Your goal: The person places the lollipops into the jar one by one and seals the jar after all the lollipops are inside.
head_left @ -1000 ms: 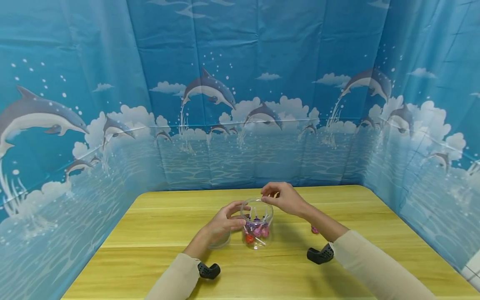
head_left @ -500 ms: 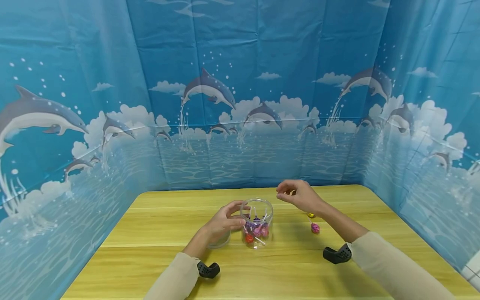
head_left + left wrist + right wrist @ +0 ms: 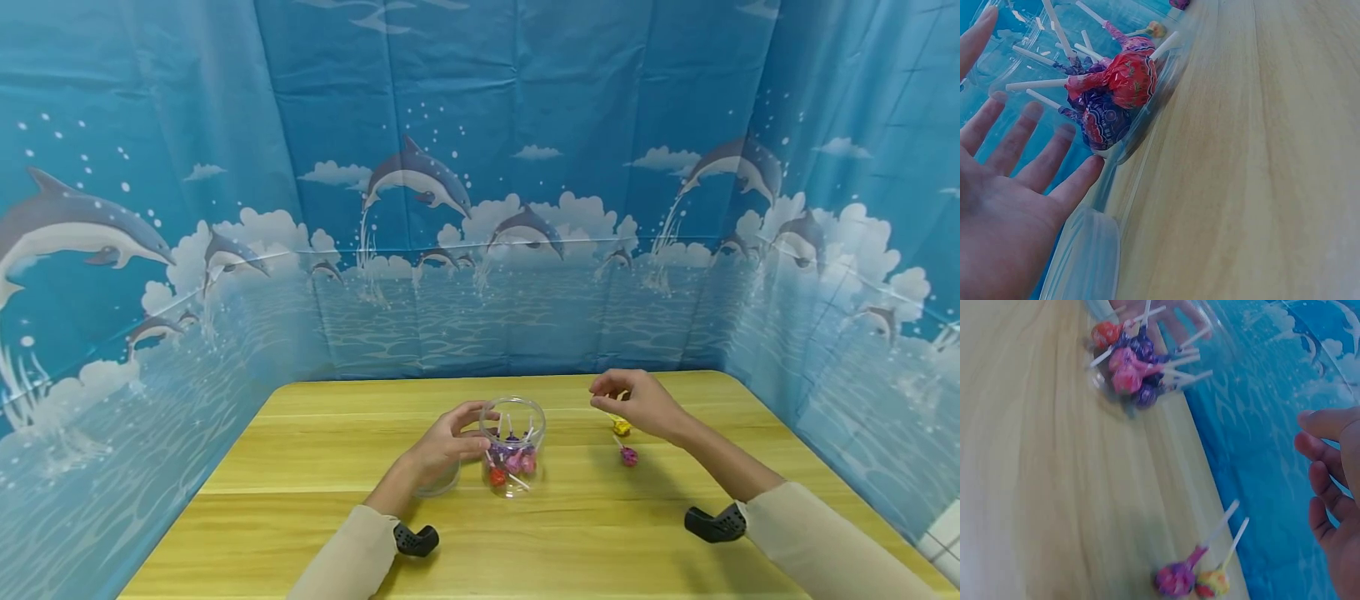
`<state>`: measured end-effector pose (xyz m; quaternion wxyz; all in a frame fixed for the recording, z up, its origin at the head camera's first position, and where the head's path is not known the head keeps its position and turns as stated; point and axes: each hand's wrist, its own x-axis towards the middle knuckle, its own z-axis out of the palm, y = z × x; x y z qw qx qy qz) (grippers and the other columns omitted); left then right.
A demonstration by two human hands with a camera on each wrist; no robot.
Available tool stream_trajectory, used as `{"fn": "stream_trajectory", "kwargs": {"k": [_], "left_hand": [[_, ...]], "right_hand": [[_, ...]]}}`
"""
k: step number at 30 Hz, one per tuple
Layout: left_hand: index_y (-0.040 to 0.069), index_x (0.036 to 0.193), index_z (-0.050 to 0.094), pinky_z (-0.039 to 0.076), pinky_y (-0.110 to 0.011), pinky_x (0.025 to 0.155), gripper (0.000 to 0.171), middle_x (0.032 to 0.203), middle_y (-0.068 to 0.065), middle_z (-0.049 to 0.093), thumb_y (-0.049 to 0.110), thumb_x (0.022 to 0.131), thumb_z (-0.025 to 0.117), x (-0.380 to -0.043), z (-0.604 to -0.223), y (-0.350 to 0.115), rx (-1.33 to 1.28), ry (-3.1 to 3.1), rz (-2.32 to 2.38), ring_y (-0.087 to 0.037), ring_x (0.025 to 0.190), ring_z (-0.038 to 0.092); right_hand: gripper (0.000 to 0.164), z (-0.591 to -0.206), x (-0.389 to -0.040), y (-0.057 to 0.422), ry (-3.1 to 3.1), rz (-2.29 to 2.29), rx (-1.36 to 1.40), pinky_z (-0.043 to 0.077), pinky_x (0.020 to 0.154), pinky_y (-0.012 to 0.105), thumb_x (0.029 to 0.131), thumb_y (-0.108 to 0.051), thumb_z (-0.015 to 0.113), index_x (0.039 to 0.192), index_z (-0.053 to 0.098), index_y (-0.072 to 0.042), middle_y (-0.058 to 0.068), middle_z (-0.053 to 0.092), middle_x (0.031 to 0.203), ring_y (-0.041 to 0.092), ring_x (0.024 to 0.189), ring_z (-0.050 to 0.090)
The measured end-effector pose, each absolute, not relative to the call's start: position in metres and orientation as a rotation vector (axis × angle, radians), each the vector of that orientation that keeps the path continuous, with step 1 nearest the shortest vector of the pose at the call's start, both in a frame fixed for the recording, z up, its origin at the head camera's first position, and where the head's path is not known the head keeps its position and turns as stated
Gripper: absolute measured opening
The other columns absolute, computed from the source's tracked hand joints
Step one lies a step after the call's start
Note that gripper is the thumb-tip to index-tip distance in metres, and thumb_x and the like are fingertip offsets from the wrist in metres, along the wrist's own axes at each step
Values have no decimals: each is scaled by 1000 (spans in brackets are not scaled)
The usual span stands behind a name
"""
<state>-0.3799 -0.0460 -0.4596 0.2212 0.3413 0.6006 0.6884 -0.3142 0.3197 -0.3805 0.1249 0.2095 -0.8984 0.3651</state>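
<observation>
Well, your left hand (image 3: 442, 443), spread against the jar (image 3: 537, 442), could push it over; your empty, relaxed right hand (image 3: 645, 405) could knock the yellow lollipop (image 3: 622, 427).

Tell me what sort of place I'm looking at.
Probably a makeshift filming booth: a dolphin-print curtain hangs behind and beside a wooden table, and black wrist-worn devices are in view.

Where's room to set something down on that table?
Free: the table in front of the jar, and left of the left hand. Crowded: around the jar; by the loose pink lollipop and yellow lollipop near the right hand.
</observation>
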Motion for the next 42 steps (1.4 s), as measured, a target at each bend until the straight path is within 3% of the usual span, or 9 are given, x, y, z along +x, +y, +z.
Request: {"fn": "stream_trajectory", "kwargs": {"k": [5, 15, 27, 31, 38, 42], "left_hand": [[1, 159, 33, 47, -51, 107, 81, 155, -21, 42, 23, 95, 78, -380, -460, -45, 935, 1670, 1894, -44, 141, 42], [-1, 159, 30, 48, -51, 106, 86, 154, -19, 44, 25, 94, 80, -381, -461, -46, 945, 1680, 1899, -43, 140, 44], [3, 158, 36, 49, -49, 106, 81, 156, -21, 41, 25, 94, 80, -382, -461, -46, 935, 1684, 1890, -44, 142, 42], [0, 159, 31, 48, -48, 106, 84, 156, -22, 40, 24, 95, 79, -383, -461, -45, 950, 1686, 1878, -44, 142, 41], [0, 160, 30, 48, -47, 106, 81, 157, -24, 38, 22, 97, 77, -383, -460, -45, 946, 1681, 1878, -42, 142, 41], [0, 159, 32, 48, -47, 106, 78, 157, -24, 39, 21, 98, 75, -382, -460, -46, 950, 1679, 1880, -44, 142, 41]], "right_hand": [[20, -391, -307, 334, -2625, 1109, 584, 54, 68, 32, 101, -22, 71, 111, 74, -5, 1, 69, 99, 19, 84, 62], [17, -423, -296, 348, -2638, 1149, 558, 53, 69, 30, 99, -26, 74, 108, 75, -12, -2, 69, 99, 15, 84, 61], [16, -451, -297, 350, -2647, 1187, 589, 54, 66, 30, 99, -11, 73, 109, 73, 1, 3, 71, 82, 21, 72, 65], [12, -451, -299, 350, -2642, 1150, 627, 54, 65, 30, 99, -10, 71, 105, 74, 0, 4, 70, 82, 21, 71, 64], [5, -442, -298, 351, -2624, 1022, 614, 53, 68, 29, 98, -8, 71, 98, 76, -7, -7, 68, 89, 10, 78, 59], [9, -438, -297, 353, -2620, 1017, 602, 54, 67, 29, 97, -5, 72, 94, 74, -12, -6, 68, 86, 10, 77, 60]]}}
